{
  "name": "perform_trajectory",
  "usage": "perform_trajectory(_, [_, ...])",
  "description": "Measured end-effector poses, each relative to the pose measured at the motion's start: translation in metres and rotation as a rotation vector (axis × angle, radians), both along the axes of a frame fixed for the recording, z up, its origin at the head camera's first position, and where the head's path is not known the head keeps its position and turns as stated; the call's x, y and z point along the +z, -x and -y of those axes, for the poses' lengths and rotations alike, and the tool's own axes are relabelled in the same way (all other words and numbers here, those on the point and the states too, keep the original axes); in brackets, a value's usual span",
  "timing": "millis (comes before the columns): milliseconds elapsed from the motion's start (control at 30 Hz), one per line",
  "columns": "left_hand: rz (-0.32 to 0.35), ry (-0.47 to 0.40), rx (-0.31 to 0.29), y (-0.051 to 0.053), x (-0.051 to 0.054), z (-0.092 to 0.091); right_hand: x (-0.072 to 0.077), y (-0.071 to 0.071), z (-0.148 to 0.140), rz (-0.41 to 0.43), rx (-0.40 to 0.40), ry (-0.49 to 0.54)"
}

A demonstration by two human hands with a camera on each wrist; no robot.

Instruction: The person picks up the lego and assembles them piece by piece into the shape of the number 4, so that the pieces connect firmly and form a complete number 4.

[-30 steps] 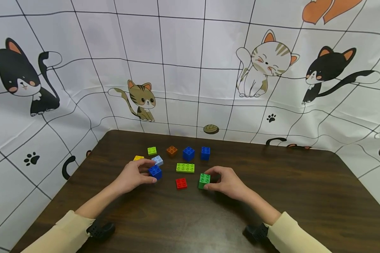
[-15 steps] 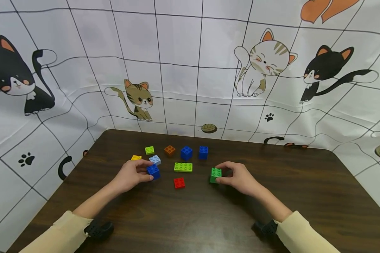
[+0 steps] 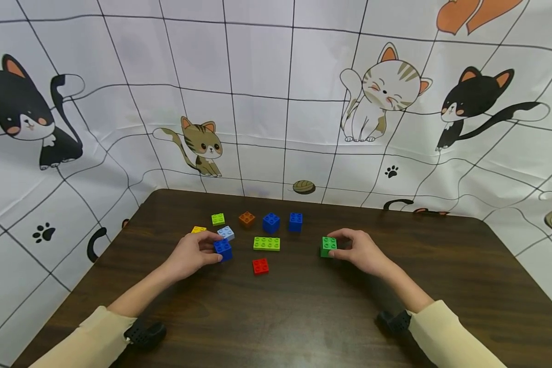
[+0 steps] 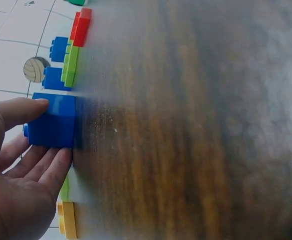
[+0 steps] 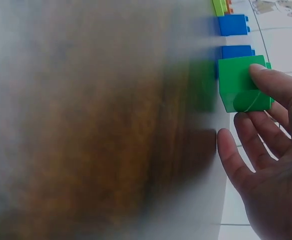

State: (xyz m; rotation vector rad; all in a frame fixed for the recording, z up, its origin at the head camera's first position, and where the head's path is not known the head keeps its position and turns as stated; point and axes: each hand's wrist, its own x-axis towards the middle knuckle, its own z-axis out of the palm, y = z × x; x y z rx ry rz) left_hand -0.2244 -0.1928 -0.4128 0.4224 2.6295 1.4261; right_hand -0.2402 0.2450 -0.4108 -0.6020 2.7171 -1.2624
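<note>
In the head view the left hand (image 3: 190,255) holds a blue brick (image 3: 223,249) between thumb and fingers, on the table just in front of a light blue brick (image 3: 226,233). The left wrist view has the thumb on one face of that blue brick (image 4: 53,120) and fingers against its lower side. Further right, the right hand (image 3: 361,253) grips a green brick (image 3: 328,246) by its right side. In the right wrist view, the thumb lies on the green brick (image 5: 241,80), with fingertips at its underside and the little finger held apart.
Between the hands lie a red brick (image 3: 260,266) and a long lime brick (image 3: 266,244). Behind stand a small lime brick (image 3: 218,219), an orange brick (image 3: 246,219) and two blue bricks (image 3: 271,223). A yellow brick (image 3: 199,229) is partly behind the left hand.
The right hand has moved right and somewhat toward the back of the table with the green brick. The left hand stays at its blue brick; the head view has shifted slightly.
</note>
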Motion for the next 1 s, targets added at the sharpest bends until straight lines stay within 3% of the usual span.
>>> perform_trajectory(233, [-0.014,0.034,-0.031,0.003,-0.001,-0.004,0.0,0.007,-0.005,0.009,0.004,-0.02])
perform_trajectory(533, [-0.071,0.024,-0.068,0.004,0.004,-0.017,-0.006,0.006,-0.005,0.028,0.01,0.018])
perform_trajectory(667, [-0.091,-0.008,-0.103,0.006,0.008,-0.027,-0.009,0.006,-0.005,0.041,0.0,0.031])
perform_trajectory(1000, [-0.054,-0.102,-0.156,0.012,0.02,-0.067,-0.012,0.006,-0.003,0.073,-0.007,0.056])
